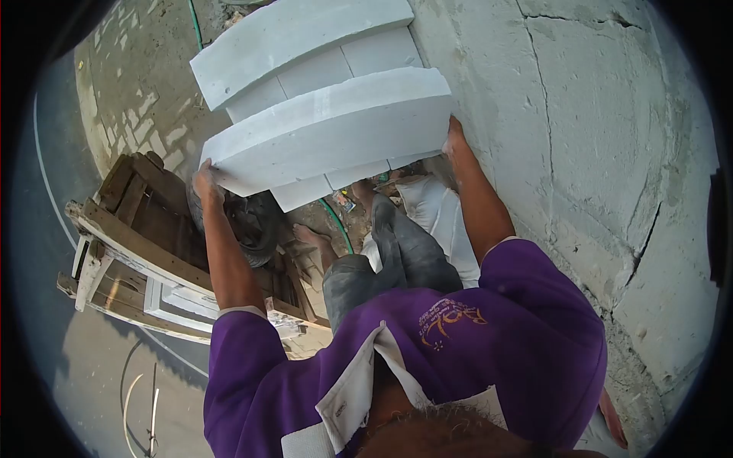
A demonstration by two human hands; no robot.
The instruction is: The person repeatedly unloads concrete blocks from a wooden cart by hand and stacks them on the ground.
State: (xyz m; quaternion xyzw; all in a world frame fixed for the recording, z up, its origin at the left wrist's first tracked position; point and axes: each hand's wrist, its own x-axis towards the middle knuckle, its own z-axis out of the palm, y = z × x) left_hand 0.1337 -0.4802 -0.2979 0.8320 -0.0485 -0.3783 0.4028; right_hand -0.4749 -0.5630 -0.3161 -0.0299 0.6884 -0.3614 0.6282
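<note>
A long white block [328,137], like lightweight concrete, is held lengthwise between both my hands. My left hand [206,183] grips its left end with the thumb over the edge. At the opposite end, my right hand [453,137] presses against the block's side; some of its fingers are hidden behind it. Beneath and behind lie more white blocks [317,72], with a second long one [305,42] on top at the back. Whether the held block touches those below, I cannot tell.
A cracked grey wall [588,137] rises on the right. To the left stand a wooden frame [153,237] and a dark tyre [256,229]. A green hose [336,225] runs by my feet, and pale sacks [431,202] lie beside my legs.
</note>
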